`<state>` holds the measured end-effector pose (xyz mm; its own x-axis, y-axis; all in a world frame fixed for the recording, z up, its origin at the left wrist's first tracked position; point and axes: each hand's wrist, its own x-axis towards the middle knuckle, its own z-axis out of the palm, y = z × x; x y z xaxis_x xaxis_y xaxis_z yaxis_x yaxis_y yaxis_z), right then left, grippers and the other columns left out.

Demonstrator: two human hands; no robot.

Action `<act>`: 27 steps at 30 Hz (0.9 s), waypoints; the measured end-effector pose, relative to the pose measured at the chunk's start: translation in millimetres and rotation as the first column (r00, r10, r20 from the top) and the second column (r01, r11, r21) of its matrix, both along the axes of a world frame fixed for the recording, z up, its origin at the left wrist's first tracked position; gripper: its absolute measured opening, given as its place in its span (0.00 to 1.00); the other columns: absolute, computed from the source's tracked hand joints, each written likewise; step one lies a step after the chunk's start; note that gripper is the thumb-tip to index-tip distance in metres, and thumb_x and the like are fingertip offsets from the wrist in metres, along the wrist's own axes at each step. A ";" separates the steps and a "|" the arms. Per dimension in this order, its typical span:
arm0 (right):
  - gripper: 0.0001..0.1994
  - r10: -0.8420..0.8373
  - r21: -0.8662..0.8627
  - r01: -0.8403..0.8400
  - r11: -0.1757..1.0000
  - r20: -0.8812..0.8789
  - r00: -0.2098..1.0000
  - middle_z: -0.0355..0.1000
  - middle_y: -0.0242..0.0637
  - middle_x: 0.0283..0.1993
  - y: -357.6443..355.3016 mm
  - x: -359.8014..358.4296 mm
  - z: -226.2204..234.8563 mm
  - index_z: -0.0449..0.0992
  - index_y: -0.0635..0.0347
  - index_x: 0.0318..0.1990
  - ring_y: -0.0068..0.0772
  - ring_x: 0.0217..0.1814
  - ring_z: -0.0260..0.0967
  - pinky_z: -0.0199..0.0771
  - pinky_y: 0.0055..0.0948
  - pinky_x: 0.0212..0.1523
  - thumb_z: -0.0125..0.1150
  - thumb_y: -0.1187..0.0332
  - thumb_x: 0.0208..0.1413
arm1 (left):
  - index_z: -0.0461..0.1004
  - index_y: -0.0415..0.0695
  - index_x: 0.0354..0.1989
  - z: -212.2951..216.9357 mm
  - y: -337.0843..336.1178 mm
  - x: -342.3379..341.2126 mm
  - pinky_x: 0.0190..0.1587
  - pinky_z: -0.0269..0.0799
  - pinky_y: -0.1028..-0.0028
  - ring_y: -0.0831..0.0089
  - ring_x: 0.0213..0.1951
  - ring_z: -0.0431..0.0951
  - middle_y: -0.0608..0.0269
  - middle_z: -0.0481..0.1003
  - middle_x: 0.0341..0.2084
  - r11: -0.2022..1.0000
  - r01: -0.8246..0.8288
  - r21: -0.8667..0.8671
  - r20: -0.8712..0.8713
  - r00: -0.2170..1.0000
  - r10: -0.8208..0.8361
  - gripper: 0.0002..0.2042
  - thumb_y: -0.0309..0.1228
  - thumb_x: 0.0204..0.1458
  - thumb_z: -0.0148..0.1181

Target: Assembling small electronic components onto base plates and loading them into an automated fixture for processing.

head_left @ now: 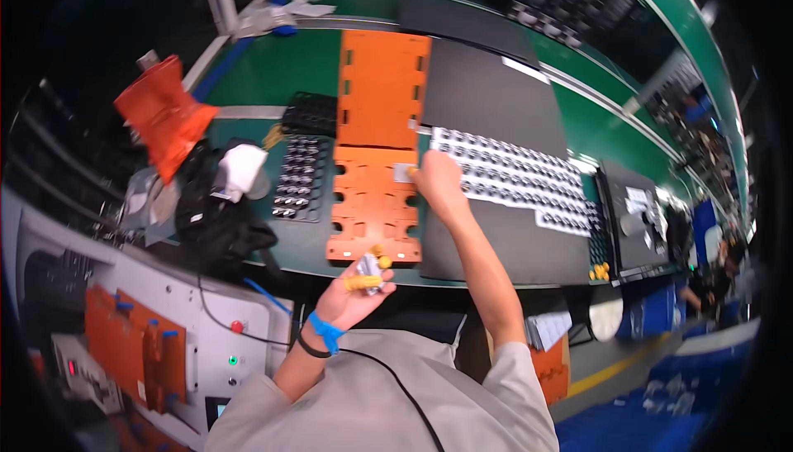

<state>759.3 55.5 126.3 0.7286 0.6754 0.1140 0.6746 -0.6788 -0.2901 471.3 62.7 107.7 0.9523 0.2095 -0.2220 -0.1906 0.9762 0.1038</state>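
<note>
My left hand is palm up near the table's front edge, its fingers curled round several small silvery parts. Yellow covers that look like finger cots show at its fingertips. My right hand reaches to the right edge of an orange fixture with notches and recesses. Its fingertips, one in yellow, pinch the edge of a small silvery plate over the fixture's upper right part. The fixture's orange lid lies folded back behind it. The fine shape of the parts is blurred.
A white sheet of dark round parts lies on a black mat right of the fixture. To the left are a black tray with rows of parts, an orange bag and a black bag. Yellow bits lie far right.
</note>
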 end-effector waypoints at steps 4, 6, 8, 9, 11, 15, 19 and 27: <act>0.09 0.085 0.167 -0.118 0.979 0.192 0.978 0.76 0.51 0.32 26.9 -66.7 47.4 0.76 0.66 0.31 0.55 0.33 0.79 0.78 0.46 0.31 0.67 0.69 0.49 | 0.68 0.44 0.60 -14.7 12.7 -18.3 0.53 0.68 0.64 0.60 0.51 0.71 0.56 0.71 0.50 0.998 -0.051 -0.022 0.086 0.995 0.053 0.18 0.26 0.61 0.56; 0.14 0.220 0.357 -0.279 0.891 0.197 0.955 0.77 0.49 0.33 44.9 -93.4 46.5 0.75 0.64 0.29 0.53 0.32 0.78 0.76 0.45 0.31 0.70 0.62 0.52 | 0.69 0.48 0.62 -14.6 15.0 -26.2 0.51 0.72 0.67 0.65 0.51 0.75 0.60 0.73 0.51 0.996 -0.066 0.068 0.091 0.994 0.059 0.18 0.31 0.64 0.56; 0.13 0.452 0.325 -0.454 0.829 0.087 0.888 0.77 0.47 0.34 61.3 -116.6 45.2 0.78 0.63 0.32 0.52 0.35 0.77 0.75 0.45 0.36 0.70 0.61 0.53 | 0.69 0.46 0.61 -12.3 19.5 -36.8 0.47 0.71 0.68 0.64 0.47 0.74 0.59 0.73 0.50 0.987 -0.105 0.122 0.008 0.994 0.105 0.18 0.35 0.65 0.55; 0.12 0.549 0.299 -0.531 0.793 0.026 0.835 0.77 0.47 0.34 70.1 -123.4 35.8 0.80 0.63 0.33 0.52 0.36 0.76 0.75 0.45 0.36 0.71 0.61 0.52 | 0.69 0.45 0.60 -11.4 20.5 -41.9 0.43 0.71 0.69 0.64 0.43 0.74 0.58 0.73 0.49 0.977 -0.122 0.177 -0.070 0.988 0.137 0.18 0.39 0.66 0.55; 0.13 0.642 0.209 -0.658 0.724 0.145 0.753 0.77 0.46 0.34 87.0 -124.9 -1.6 0.84 0.61 0.34 0.48 0.38 0.75 0.71 0.44 0.44 0.73 0.60 0.49 | 0.70 0.45 0.59 -11.2 23.1 -50.6 0.33 0.70 0.75 0.73 0.35 0.74 0.61 0.76 0.45 0.951 -0.137 0.277 -0.105 0.979 0.172 0.22 0.48 0.66 0.53; 0.13 0.634 0.137 -0.651 0.747 0.149 0.758 0.77 0.44 0.33 102.1 -142.4 -26.5 0.84 0.61 0.29 0.43 0.41 0.74 0.65 0.41 0.48 0.74 0.60 0.45 | 0.71 0.42 0.57 -22.8 28.4 -69.9 0.28 0.67 0.78 0.79 0.31 0.72 0.64 0.77 0.41 0.906 -0.192 0.378 -0.097 0.965 0.245 0.25 0.52 0.67 0.50; 0.15 0.561 0.140 -0.591 0.794 0.204 0.802 0.77 0.44 0.30 108.5 -150.5 -29.8 0.81 0.62 0.24 0.43 0.39 0.74 0.65 0.41 0.46 0.73 0.57 0.45 | 0.73 0.40 0.56 -16.9 25.3 -73.7 0.28 0.67 0.79 0.81 0.31 0.72 0.67 0.77 0.38 0.795 -0.138 0.591 -0.259 0.901 0.349 0.23 0.49 0.68 0.50; 0.13 0.476 0.182 -0.522 0.833 0.246 0.844 0.76 0.45 0.31 101.3 -153.4 -20.2 0.80 0.63 0.27 0.44 0.38 0.75 0.66 0.41 0.47 0.71 0.61 0.43 | 0.69 0.37 0.62 -15.8 42.7 -63.5 0.29 0.69 0.81 0.82 0.32 0.73 0.66 0.76 0.37 0.567 -0.062 0.821 -0.166 0.925 0.341 0.24 0.45 0.68 0.51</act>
